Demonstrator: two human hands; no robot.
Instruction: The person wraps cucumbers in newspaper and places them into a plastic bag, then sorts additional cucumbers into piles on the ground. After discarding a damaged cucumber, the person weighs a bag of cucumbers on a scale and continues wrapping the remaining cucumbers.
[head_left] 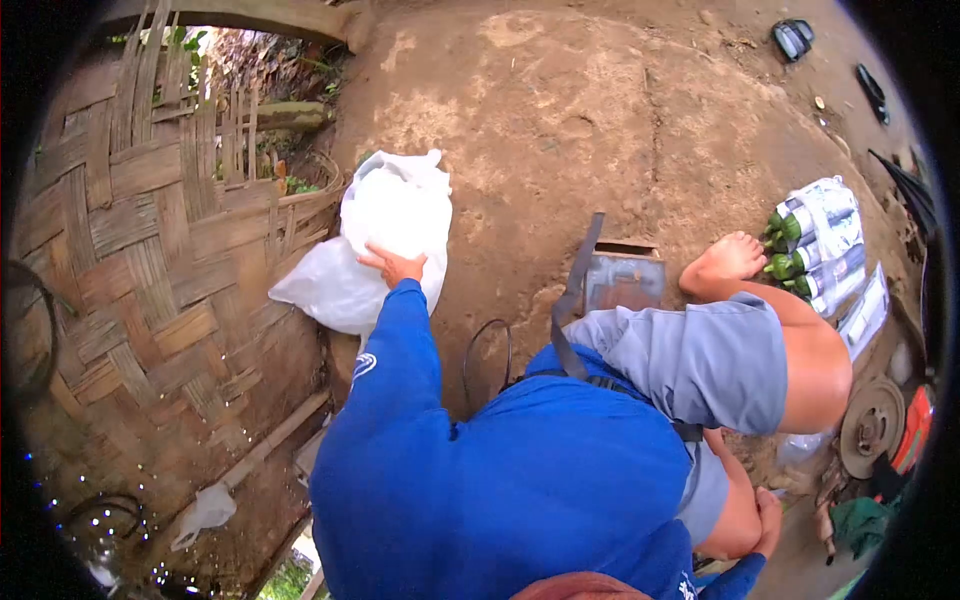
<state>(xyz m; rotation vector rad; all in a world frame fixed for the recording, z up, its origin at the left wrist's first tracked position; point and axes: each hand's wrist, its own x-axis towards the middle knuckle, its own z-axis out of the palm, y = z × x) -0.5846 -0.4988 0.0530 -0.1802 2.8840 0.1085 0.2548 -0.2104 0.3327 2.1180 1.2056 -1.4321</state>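
A white plastic bag (400, 200), bulging and crumpled, sits on the dirt floor beside the woven wall. My left hand (396, 268) lies on its lower part, fingers spread and nothing gripped between them. At the lower right, my right hand (768, 520) rests against my bent leg; its fingers are too small and partly hidden to make out. Several green bottles (790, 240) in clear plastic lie beyond my bare foot. In front of my shorts is a grey metal box-like object (625, 282) with a dark strap by it.
The woven bamboo wall (150, 240) runs along the left. Sandals (793, 40) lie at the top right. A round metal disc (871, 428), an orange item (913, 430) and green cloth (860, 522) are at the right. A thin dark cable loops near my waist.
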